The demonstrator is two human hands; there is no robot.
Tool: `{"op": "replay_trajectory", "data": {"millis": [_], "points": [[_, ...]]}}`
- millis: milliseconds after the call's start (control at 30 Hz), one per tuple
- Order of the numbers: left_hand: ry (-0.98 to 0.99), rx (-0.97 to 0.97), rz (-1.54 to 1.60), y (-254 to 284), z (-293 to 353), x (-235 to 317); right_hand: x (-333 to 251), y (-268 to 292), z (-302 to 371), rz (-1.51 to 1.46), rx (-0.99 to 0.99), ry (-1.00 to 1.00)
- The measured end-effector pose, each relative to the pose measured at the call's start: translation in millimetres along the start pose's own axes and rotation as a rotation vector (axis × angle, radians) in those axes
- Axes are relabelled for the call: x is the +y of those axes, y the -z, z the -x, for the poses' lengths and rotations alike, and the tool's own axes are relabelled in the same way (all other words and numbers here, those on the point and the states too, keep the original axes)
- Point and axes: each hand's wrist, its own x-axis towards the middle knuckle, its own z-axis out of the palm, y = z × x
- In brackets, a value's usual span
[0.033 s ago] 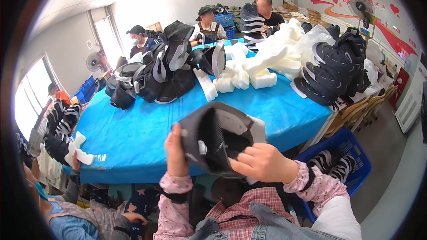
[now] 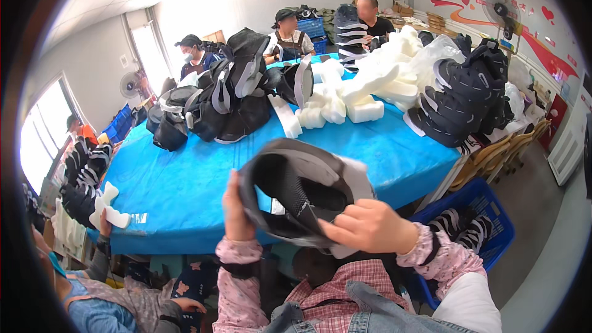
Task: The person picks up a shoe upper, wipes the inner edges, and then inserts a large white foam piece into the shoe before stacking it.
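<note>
A black-and-grey shoe upper (image 2: pixel 296 182) is held up between my hands, over the near edge of the blue-covered table. Its opening faces me, showing a dark textured lining, a small white label and a pale outer side at the right. My left hand (image 2: pixel 238 213) grips its left side, with the fingers partly hidden behind it. At the lower right rim, my right hand (image 2: pixel 373 227) is closed on the edge, thumb and fingers at the opening. Slight motion blur softens the upper.
Across the blue table cover (image 2: pixel 185 191) lie a pile of black shoe uppers (image 2: pixel 231 111), white foam shoe forms (image 2: pixel 364 92) and another dark stack (image 2: pixel 462 98). A blue crate (image 2: pixel 502 243) with shoe pieces stands low right. A co-worker's hand (image 2: pixel 112 219) holds a white form at left.
The shoe upper has turned so that its opening faces me more fully and more lining shows. My left hand has shifted slightly left; my right hand has barely moved.
</note>
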Motion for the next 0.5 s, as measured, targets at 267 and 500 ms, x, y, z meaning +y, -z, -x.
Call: {"op": "replay_trajectory", "data": {"millis": [267,500], "points": [[-0.086,-0.142,0.025,-31,33,32,42,-1,15,-0.198,0.176,-0.468],[-0.443,-0.207,-0.272,-29,61,20,27,-11,-3,-0.666,0.160,-0.718]]}}
